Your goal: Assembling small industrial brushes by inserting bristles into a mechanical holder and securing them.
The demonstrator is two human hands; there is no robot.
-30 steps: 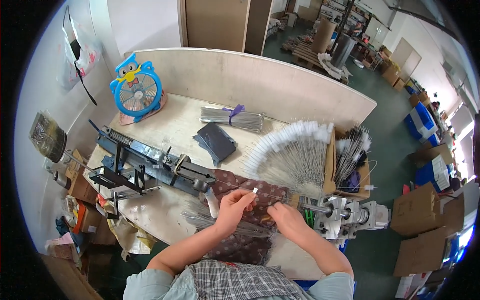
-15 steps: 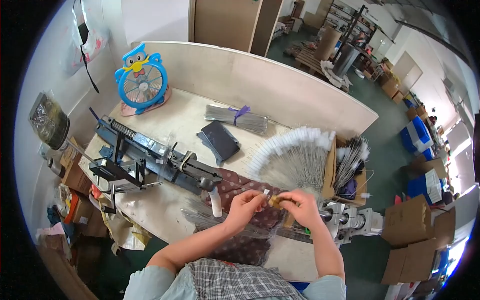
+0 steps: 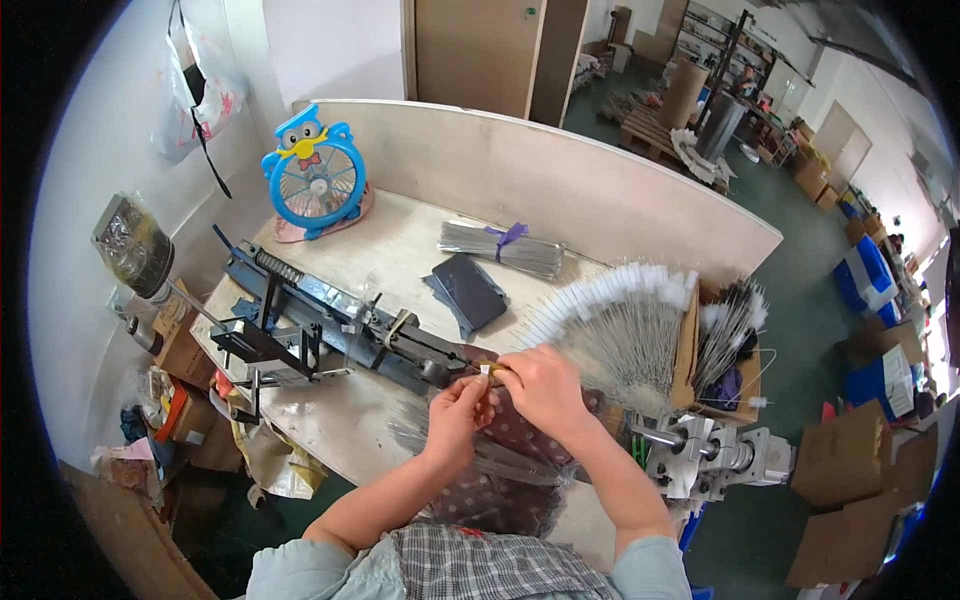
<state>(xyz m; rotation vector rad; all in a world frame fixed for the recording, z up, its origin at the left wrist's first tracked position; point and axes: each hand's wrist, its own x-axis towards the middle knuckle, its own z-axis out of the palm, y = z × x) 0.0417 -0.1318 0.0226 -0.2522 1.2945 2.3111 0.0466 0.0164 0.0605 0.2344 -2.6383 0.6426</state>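
Observation:
My left hand (image 3: 458, 418) pinches a small white piece (image 3: 485, 369), perhaps the white end of a thin wire. The fingers of my right hand (image 3: 543, 388) are closed on a small yellowish, brass-coloured piece (image 3: 497, 367) right beside it. The two hands meet close to the near right end of a long dark metal machine (image 3: 385, 335). Beneath them lies a brown polka-dot cloth (image 3: 508, 432), with loose thin wires (image 3: 480, 460) spread over it. How the two small pieces touch is hidden by my fingers.
Right of my hands, white-tipped wires (image 3: 625, 325) fan out beside a cardboard box (image 3: 690, 350) holding more. A silver clamp mechanism (image 3: 705, 450) stands at the right edge. Farther back are a wire bundle with purple tie (image 3: 500, 248), a dark flat case (image 3: 468, 292) and a blue fan (image 3: 317, 185).
Both hands have shifted leftward and away from me, toward the machine's end. My right hand has come closer to my left, bringing the brass-coloured piece beside the white one. The view has turned slightly.

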